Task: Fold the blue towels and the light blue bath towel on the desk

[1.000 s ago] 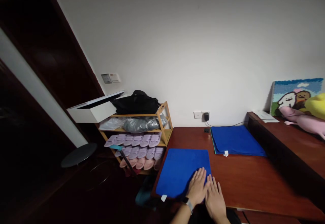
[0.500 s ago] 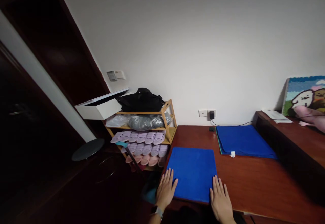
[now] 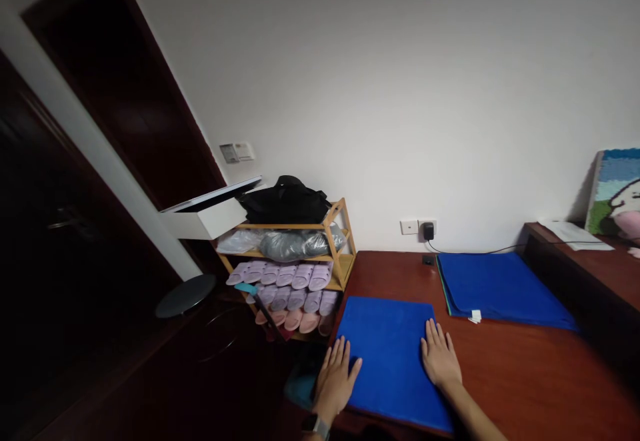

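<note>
One square blue cloth (image 3: pixel 387 358) laid flat on the reddish-brown table (image 3: pixel 525 368). Over the cloth's left edge, left hand (image 3: pixel 336 376) open, palm down, fingers extended, with a watch (image 3: pixel 321 426) at the wrist. Over the cloth's right edge, right hand (image 3: pixel 440 353) also open and flat, fingers extended. Beyond the cloth to the right, second blue cloth (image 3: pixel 503 288), white tags (image 3: pixel 475 315) at its near side. Beyond the cloth, at the wall, black plug (image 3: pixel 429 231) in a socket. Beyond the cloth to the left, wooden rack (image 3: pixel 342 270) with slippers (image 3: pixel 283 300) and black bag (image 3: pixel 287 202).
</note>
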Available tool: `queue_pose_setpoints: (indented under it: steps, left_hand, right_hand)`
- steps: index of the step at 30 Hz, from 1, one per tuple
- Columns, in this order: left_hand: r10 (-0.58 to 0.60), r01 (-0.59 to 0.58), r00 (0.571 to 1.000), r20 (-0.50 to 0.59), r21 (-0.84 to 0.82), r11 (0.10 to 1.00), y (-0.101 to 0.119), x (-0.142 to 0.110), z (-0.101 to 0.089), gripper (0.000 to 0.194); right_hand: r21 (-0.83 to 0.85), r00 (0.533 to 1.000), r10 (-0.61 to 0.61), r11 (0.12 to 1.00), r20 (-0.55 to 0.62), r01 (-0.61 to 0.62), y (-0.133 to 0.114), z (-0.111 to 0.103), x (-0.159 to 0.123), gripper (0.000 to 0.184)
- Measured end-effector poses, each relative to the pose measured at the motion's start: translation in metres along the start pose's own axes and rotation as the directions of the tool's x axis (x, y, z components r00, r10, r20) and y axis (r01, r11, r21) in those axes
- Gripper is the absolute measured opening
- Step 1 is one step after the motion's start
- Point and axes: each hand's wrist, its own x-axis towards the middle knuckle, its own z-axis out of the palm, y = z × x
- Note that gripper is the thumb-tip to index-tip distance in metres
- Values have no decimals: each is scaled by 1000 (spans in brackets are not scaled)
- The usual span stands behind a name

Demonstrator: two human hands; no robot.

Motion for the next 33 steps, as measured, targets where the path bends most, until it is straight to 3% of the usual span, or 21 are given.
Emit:
queue_pose_setpoints:
  steps: [2,4,7,10,13,18,21,23,27,33]
  left_hand:
    - [38,-41,998,-58,-43,998,30,21,-6,71]
    - [133,-141,988,-82,-109,984,73,44,-5,69]
    - [296,-300,954,-49,-201,932,139,72,10,66]
    - [338,-335,941,-31,-231,913,167,84,28,65]
    - [305,-303,952,-23,-210,930,141,86,32,66]
    - [29,-25,999,34,-119,993,36,86,10,77]
    - [-64,65,998,21,-81,995,-8,87,6,79]
    - [-77,76,997,-10,-79,994,-20,88,11,79]
    - [-67,60,995,-79,-87,994,-22,88,25,77]
    - [-57,48,995,-86,-99,994,-22,89,28,79]
  right_hand:
    - [-4,1000,-8,1000,-6,8,2,6,-1,67]
    - [-12,1000,-8,1000,-8,8,3,6,-2,67]
    - [-39,1000,-26,999,0,26,3,4,-2,66]
    - [-63,999,-50,997,7,51,4,4,-1,66]
    - [-61,999,-43,997,-14,42,4,6,-1,66]
    - [-28,1000,-10,1000,-26,10,2,6,-1,67]
    - [-51,1000,4,999,-12,-4,1,5,-3,66]
    - [-86,1000,10,996,3,-10,1,5,-3,66]
    - [-113,999,25,993,36,-21,1,1,2,67]
    - [-43,1000,27,999,14,-26,0,-17,41,66]
